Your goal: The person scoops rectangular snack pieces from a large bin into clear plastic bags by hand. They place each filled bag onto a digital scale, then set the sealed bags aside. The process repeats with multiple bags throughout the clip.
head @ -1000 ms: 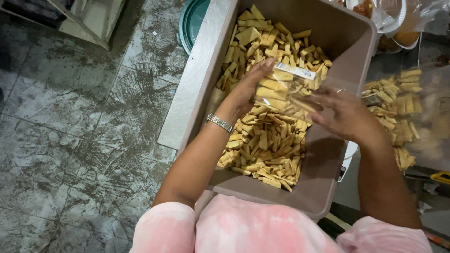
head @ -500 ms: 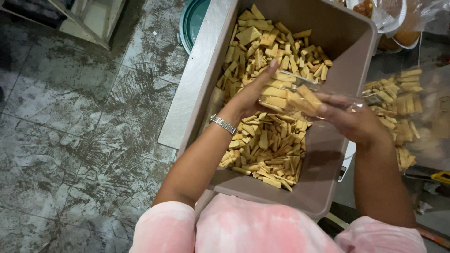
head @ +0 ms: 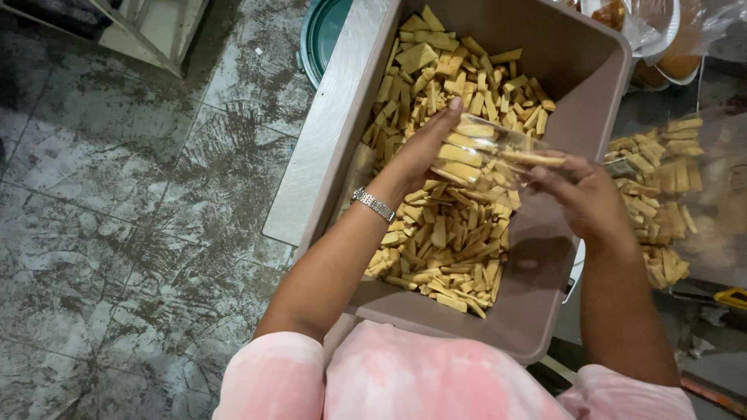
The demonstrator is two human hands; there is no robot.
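A tall grey-brown bin (head: 545, 288) holds a heap of yellow stick-shaped snacks (head: 455, 233). Over the heap I hold a small clear plastic bag (head: 486, 155) partly filled with the sticks. My left hand (head: 420, 148), a metal watch on its wrist, cups the bag from the left. My right hand (head: 580, 194) pinches the bag's open end on the right.
To the right of the bin lie clear bags packed with the same sticks (head: 661, 194). A steel table edge (head: 327, 132) runs along the bin's left side, with a teal lid (head: 323, 31) beyond it. Grey stone floor (head: 117, 202) lies to the left. More plastic bags (head: 669, 31) sit top right.
Both hands have lifted the filled bag out of the heap. The right hand has slid rightward along the bag to its open end, and the bag now lies level above the sticks.
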